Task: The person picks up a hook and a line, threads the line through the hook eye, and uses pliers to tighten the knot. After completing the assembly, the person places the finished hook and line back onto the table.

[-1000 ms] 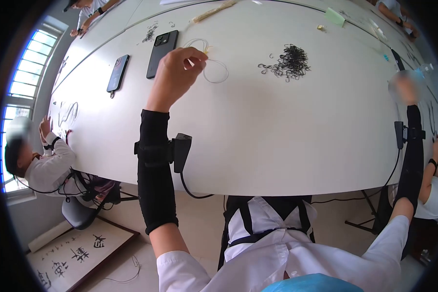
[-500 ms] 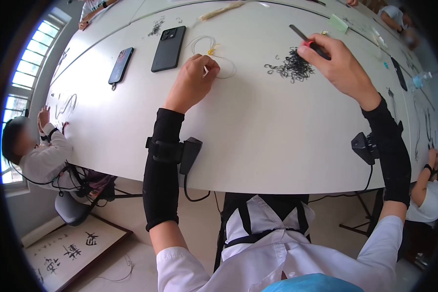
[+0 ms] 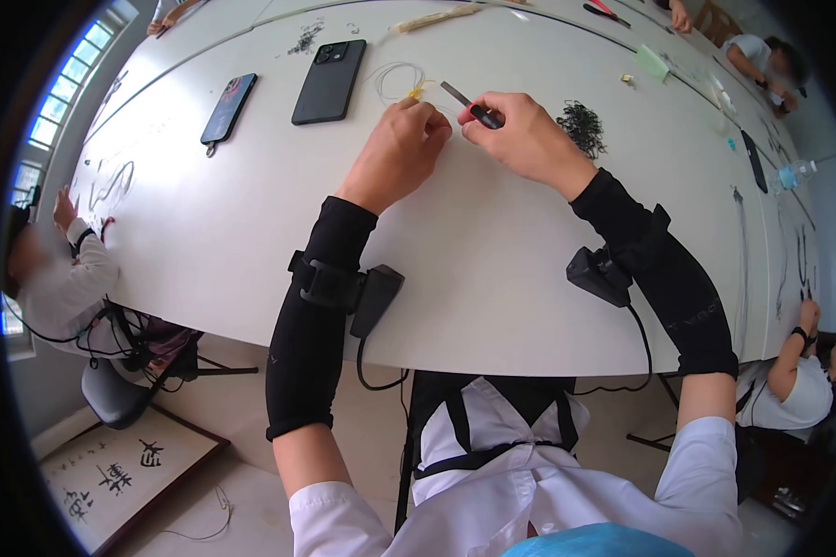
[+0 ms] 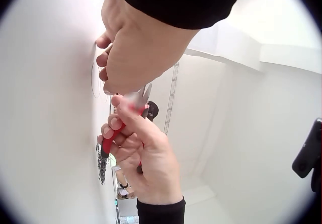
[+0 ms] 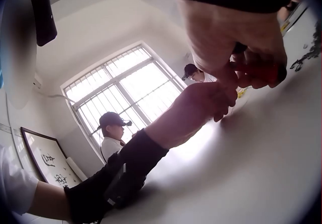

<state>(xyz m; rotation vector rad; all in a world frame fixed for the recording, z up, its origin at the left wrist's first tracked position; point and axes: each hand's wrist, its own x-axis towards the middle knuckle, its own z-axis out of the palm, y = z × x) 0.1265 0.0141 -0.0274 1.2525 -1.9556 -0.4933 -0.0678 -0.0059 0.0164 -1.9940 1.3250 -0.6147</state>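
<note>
My left hand point(image 3: 399, 153) has its fingers curled, thumb against fingertips, apparently pinching a clear thin line; the pinched part is too small to make out. Just beyond lies the line's loop point(image 3: 378, 85) with a yellow tie point(image 3: 415, 92). My right hand point(image 3: 529, 139) grips pliers point(image 3: 486, 117) with red and black handles, metal jaws pointing up and left. In the left wrist view the pliers' red handle point(image 4: 113, 137) lies across the right fingers, the metal end close beside the left thumb. A heap of small black hooks point(image 3: 582, 128) is right of my right hand.
Two phones, one large and dark point(image 3: 330, 82), one smaller point(image 3: 228, 110), lie left on the white table point(image 3: 492, 278). Farther back are a pale bundle point(image 3: 437, 19), another pair of pliers point(image 3: 607, 14) and a green paper point(image 3: 652, 63). A bottle point(image 3: 797, 174) stands right. Other people sit around.
My right hand has come in from the far right with the pliers, past the black heap, to beside my left hand. My left hand has shifted right and slightly toward me.
</note>
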